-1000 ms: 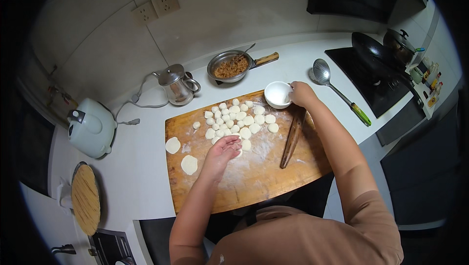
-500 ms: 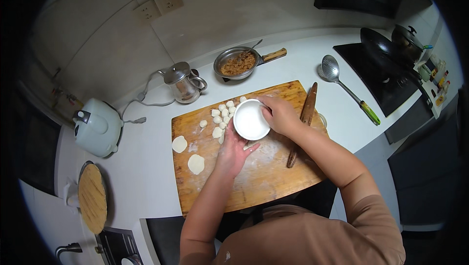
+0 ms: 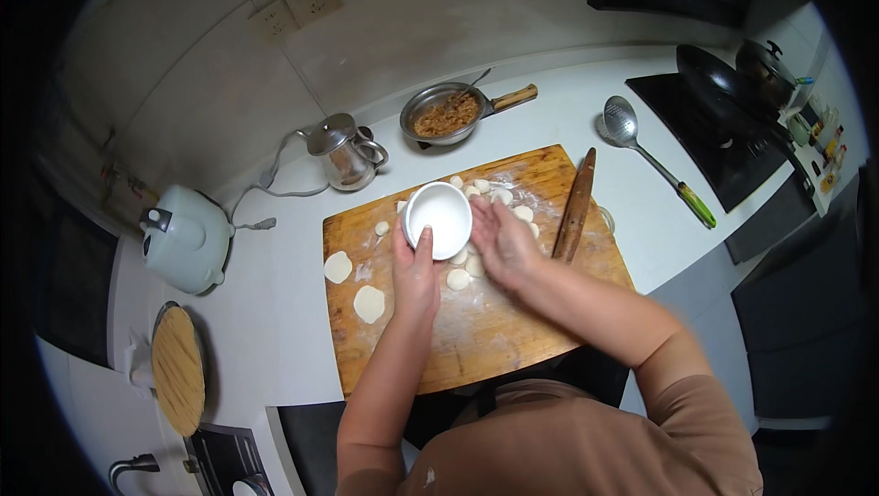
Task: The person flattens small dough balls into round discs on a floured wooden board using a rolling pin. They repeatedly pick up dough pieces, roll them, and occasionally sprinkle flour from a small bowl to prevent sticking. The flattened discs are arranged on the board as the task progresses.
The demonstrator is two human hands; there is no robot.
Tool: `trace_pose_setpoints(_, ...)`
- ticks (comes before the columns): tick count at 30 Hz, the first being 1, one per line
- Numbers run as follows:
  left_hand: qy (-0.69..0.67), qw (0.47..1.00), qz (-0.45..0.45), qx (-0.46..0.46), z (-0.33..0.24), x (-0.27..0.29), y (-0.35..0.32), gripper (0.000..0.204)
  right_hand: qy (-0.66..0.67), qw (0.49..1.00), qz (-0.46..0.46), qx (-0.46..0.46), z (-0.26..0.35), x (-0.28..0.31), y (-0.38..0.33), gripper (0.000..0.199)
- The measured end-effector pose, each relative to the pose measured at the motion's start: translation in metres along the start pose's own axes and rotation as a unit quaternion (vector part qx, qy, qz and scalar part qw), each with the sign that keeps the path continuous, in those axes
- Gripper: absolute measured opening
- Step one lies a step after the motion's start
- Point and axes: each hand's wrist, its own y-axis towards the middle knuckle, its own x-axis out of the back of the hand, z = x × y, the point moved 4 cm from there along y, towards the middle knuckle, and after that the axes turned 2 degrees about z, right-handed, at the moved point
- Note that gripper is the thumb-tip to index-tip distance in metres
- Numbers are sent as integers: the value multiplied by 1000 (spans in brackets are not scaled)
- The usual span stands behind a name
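My left hand (image 3: 415, 274) grips a small white bowl (image 3: 411, 210), its thumb reaching over the near rim. The inside of the bowl looks white. Just right of it, my right hand (image 3: 509, 247) is open with fingers stretched out, low over small dough pieces (image 3: 458, 280). Several of these pieces lie around the bowl and my right hand, partly hidden, on a flour-dusted wooden board (image 3: 403, 363). On the board's left part are two flattened dough rounds (image 3: 369, 305). A dark wooden rolling pin (image 3: 577, 203) rests along the right side.
Behind the board stand a metal kettle (image 3: 347, 156) and a pan (image 3: 428, 135) of brown filling with a spoon. A slotted ladle (image 3: 652, 156) lies to the right, near the black cooktop (image 3: 705, 153). Leftward are a pale appliance (image 3: 189, 244) and a round wooden lid (image 3: 178, 372).
The bowl has moved left, now held by my left hand only. My right hand has let go of it. Dough pieces now lie spread across the middle and right of the board.
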Motion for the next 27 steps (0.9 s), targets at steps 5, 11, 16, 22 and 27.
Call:
trace_pose_setpoints(5, 307, 925, 35, -221, 2, -1, 10, 64, 243, 969, -9, -39, -20, -31, -10, 48)
trace_pose_setpoints(11, 434, 833, 55, -338, 1, -11, -3, 66, 265, 962, -8, -58, -31, -32, -4, 44)
trace_pose_setpoints(16, 341, 901, 41, -264, 9, 10, 17, 53, 308, 949, -24, -64, -49, -22, 4, 41)
trace_pose_setpoints(22, -149, 980, -130, -2, -2, 19, 21, 39, 324, 943, -20, -80, -53, -19, 3, 48)
trace_pose_setpoints(27, -291, 941, -169, 17, -7, 60, 24, 44, 233, 961, -26, -146, -37, -19, 10, 39)
